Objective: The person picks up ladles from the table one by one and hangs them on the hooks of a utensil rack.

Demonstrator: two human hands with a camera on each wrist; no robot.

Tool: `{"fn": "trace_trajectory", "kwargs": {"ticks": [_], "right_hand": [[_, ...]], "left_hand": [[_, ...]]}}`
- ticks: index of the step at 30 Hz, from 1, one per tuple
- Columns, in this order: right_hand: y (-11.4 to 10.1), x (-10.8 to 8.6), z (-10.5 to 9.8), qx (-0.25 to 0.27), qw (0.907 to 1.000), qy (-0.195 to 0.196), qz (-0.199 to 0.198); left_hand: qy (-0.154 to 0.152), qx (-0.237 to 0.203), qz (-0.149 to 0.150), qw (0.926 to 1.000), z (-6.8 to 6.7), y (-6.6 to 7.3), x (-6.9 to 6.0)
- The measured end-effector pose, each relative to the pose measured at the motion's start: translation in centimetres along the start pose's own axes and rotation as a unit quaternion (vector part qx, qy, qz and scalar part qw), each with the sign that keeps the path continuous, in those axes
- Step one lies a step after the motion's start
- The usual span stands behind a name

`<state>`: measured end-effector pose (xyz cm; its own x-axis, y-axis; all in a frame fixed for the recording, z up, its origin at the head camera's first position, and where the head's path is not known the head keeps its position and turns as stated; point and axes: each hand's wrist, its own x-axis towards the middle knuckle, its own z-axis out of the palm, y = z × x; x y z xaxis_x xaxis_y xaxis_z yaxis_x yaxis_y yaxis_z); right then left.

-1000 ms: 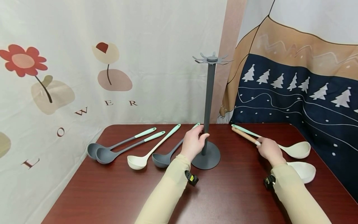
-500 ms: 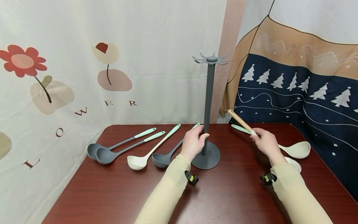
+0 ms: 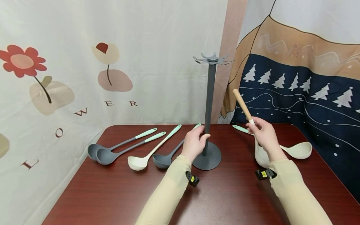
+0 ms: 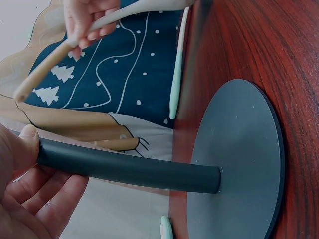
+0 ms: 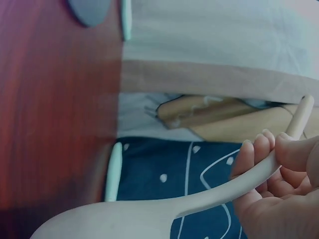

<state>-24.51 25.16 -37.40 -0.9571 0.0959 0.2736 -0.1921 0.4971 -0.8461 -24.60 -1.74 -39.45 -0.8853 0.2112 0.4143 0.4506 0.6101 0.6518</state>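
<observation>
My left hand (image 3: 194, 143) holds the pole of a dark grey utensil stand (image 3: 210, 93), thumb on one side and fingers on the other in the left wrist view. The stand is upright on its round base (image 4: 239, 169), with bare hooks at its top. At the right, my right hand (image 3: 265, 135) grips a white ladle (image 5: 114, 219) near where its wooden handle (image 3: 242, 105) meets the white neck. The handle points up and away; the bowl hangs low, partly hidden by the hand and wrist. Behind it lies a white ladle (image 3: 299, 151) with a mint handle.
On the left of the dark red table (image 3: 225, 197) lie two grey ladles (image 3: 106, 156), a white ladle (image 3: 137, 163) and another grey ladle (image 3: 162, 161), its handle partly behind my left hand. Printed cloths (image 3: 168, 78) hang behind the table.
My right hand has lifted the wooden-handled ladle, raising and tilting its handle upward, while the bowl has swung left from the table's right side. My left hand stays on the stand.
</observation>
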Motion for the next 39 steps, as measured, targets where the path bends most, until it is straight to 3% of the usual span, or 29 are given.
{"fn": "trace_trajectory", "kwargs": {"ticks": [7,19,27,35,39], "right_hand": [[-2.3,0.7,0.4,0.087,0.9961,0.017,-0.005],[-6.0,1.8,0.8,0.177,0.9827,0.048,-0.029],[-7.9,2.5,1.0,0.186,0.9798,0.064,-0.034],[-9.0,3.0,1.7,0.268,0.961,0.051,-0.046],[-9.4,3.0,1.9,0.284,0.956,0.044,-0.057]], "left_hand": [[0.003,0.005,0.008,0.9999,0.1,-0.1,0.0],[0.003,0.001,0.006,1.0,0.2,-0.1,0.0],[0.003,0.0,0.003,1.0,0.2,-0.1,-0.1],[0.007,0.003,0.006,1.0,0.3,-0.2,0.0],[0.008,0.004,0.009,0.9999,0.3,-0.3,0.1]]}}
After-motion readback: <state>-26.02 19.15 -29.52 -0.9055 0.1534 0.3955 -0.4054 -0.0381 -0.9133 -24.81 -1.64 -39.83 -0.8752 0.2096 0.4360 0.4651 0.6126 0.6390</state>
